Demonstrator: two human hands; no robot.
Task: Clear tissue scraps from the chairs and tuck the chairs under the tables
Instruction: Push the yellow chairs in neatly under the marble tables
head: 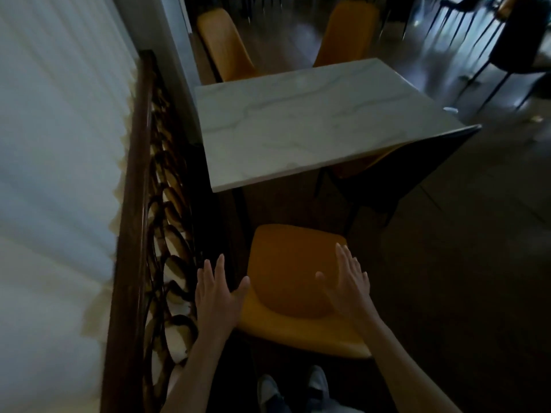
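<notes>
— Orange chair [295,281] at six o'clock, short of marble tabletop [313,120]; no tissue seen.
— Left hand [216,296], right hand [347,281] flanking backrest, fingers [343,257] spread, empty; poised for pushing, probably.

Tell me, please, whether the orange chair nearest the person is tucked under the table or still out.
Out. The orange chair stands clear of the marble table, with floor visible between seat and table edge.

Bare forearms, no sleeves; white shoes [317,383].
</notes>
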